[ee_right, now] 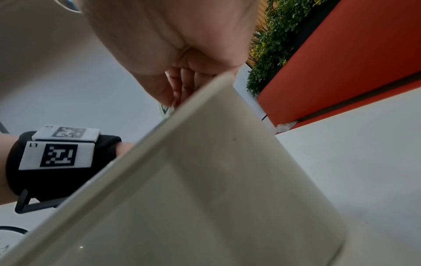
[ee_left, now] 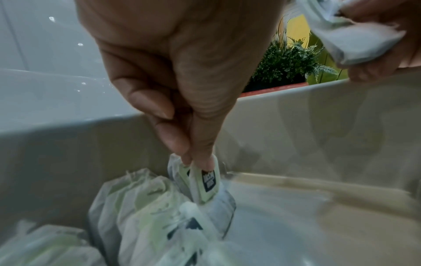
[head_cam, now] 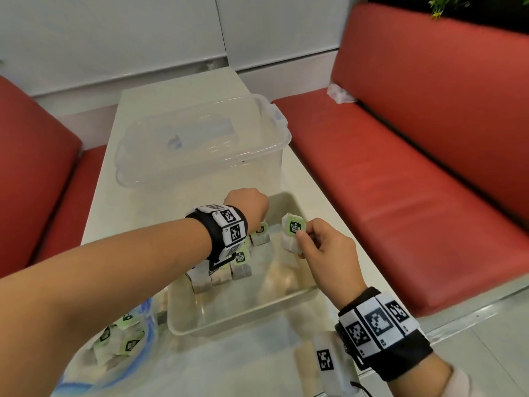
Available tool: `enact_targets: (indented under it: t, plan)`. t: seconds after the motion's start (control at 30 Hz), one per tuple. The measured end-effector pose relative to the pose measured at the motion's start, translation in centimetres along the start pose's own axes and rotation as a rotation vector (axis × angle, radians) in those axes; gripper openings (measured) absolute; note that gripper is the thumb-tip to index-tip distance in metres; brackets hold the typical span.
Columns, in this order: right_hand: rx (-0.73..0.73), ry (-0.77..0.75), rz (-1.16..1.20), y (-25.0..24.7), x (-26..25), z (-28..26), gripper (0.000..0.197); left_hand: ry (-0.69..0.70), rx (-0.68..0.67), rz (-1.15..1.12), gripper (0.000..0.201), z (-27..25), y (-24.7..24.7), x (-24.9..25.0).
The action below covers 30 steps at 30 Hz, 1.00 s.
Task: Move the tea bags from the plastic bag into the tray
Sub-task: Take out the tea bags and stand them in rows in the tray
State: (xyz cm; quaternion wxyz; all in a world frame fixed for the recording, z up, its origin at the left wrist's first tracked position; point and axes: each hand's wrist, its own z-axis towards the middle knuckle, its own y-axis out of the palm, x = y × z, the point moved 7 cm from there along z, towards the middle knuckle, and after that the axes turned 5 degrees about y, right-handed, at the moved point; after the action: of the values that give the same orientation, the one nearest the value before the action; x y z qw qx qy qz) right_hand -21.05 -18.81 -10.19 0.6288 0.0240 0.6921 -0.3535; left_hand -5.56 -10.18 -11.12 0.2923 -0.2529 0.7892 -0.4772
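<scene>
Evidently the bags are being stood upright in rows, which would explain both grips. Inside the tray (head_cam: 243, 319), a row of tea bags (head_cam: 220, 275) stands at about 9 o'clock from the tray's middle, tags up, packed side by side; another bag (head_cam: 260, 234) stands toward 12 o'clock. Standing them on edge probably saves floor space and keeps the green tags readable.

The left hand (head_cam: 248, 203) reaches in from 8 o'clock, wrist bent so the fingers point straight down. In the left wrist view its thumb and fingertips (ee_left: 175, 144) are pinched together on the tag of that far bag (ee_left: 206, 183), whose lower end touches the tray floor next to others already placed. Holding by the tag lets the paper pouch hang and settle upright, I judge.

The right hand (head_cam: 322, 243) comes in over the tray's 3 o'clock wall, fingers curled, pinching a second bag (head_cam: 292, 233) by its side edge, tag facing up, above the tray's right part and not yet set down. It looks ready to go in next.

The plastic bag (head_cam: 114, 348) lies on the table (head_cam: 323, 202) at 7 o'clock from the tray, more tea bags showing inside, so the job is partway along.
</scene>
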Motion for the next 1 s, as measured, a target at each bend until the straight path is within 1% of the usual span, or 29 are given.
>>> enact_targets:
  t: [0.03, 0.1, 0.17, 0.23, 0.27, 0.33, 0.37, 0.4, 0.43, 0.53, 0.6, 0.63, 0.67, 0.73, 0.77, 0.8, 0.87, 1.0]
  plan:
    - [-0.005, 0.003, 0.006, 0.0, 0.0, 0.0, 0.019, 0.006, 0.000, -0.001, 0.020, -0.1, -0.1, 0.1]
    - [-0.016, 0.009, 0.023, -0.1, 0.1, 0.1, 0.019, 0.008, 0.009, -0.036, 0.030, -0.5, -1.0, 0.1]
    - [-0.033, 0.034, 0.062, -0.4, 0.1, 0.4, 0.018, 0.007, 0.050, -0.164, 0.041, -1.5, -2.7, -0.3]
    - [-0.051, 0.082, 0.144, -0.8, 0.0, 0.8, 0.016, 0.067, 0.090, -0.443, 0.046, -3.3, -4.4, -0.6]
    - [-0.064, 0.103, 0.195, -0.9, 0.0, 1.1, 0.015, 0.106, 0.066, -0.640, 0.047, -4.4, -4.8, -0.6]
    - [-0.096, 0.110, 0.280, -1.1, -0.8, 1.6, 0.016, 0.168, -0.055, -1.018, 0.038, -6.8, -4.9, 0.3]
    - [-0.114, 0.104, 0.306, -1.1, -1.4, 1.8, 0.016, 0.196, -0.096, -1.134, 0.031, -7.8, -4.9, 0.9]
    - [-0.133, 0.092, 0.324, -1.0, -2.1, 2.0, 0.016, 0.215, -0.096, -1.204, 0.025, -8.4, -5.0, 1.2]
    - [-0.151, 0.075, 0.334, -1.0, -2.8, 2.1, 0.016, 0.221, -0.065, -1.267, 0.021, -8.9, -5.1, 1.4]
    - [-0.178, 0.013, 0.381, -1.2, -4.7, 2.1, 0.014, 0.189, 0.033, -1.448, 0.017, -9.8, -5.4, 0.9]
    - [-0.147, -0.046, 0.430, -1.9, -5.5, 2.0, 0.019, 0.185, 0.046, -1.553, 0.018, -10.3, -5.3, 0.5]
    - [-0.107, -0.113, 0.412, -2.4, -5.8, 1.9, 0.024, 0.184, 0.047, -1.602, 0.020, -10.5, -5.3, 0.3]
    - [-0.057, -0.217, 0.343, -2.9, -6.4, 1.7, 0.028, 0.180, 0.049, -1.645, 0.022, -10.6, -5.2, 0.1]
    - [0.032, -0.460, 0.129, -3.8, -7.9, 0.8, 0.033, 0.173, 0.049, -1.701, 0.022, -10.9, -5.0, -0.2]
    - [0.057, -0.560, 0.050, -3.9, -8.4, 0.5, 0.032, 0.171, 0.045, -1.721, 0.021, -11.0, -5.0, -0.3]
    - [0.060, -0.626, 0.003, -3.8, -8.7, 0.3, 0.029, 0.169, 0.041, -1.740, 0.020, -11.1, -4.9, -0.3]
    - [0.046, -0.667, -0.016, -3.7, -8.8, 0.4, 0.020, 0.163, 0.041, -1.767, 0.020, -11.3, -4.9, -0.3]
    - [0.064, -0.660, 0.010, -3.5, -8.9, 0.6, 0.010, 0.164, 0.054, -1.798, 0.022, -11.3, -4.9, -0.1]
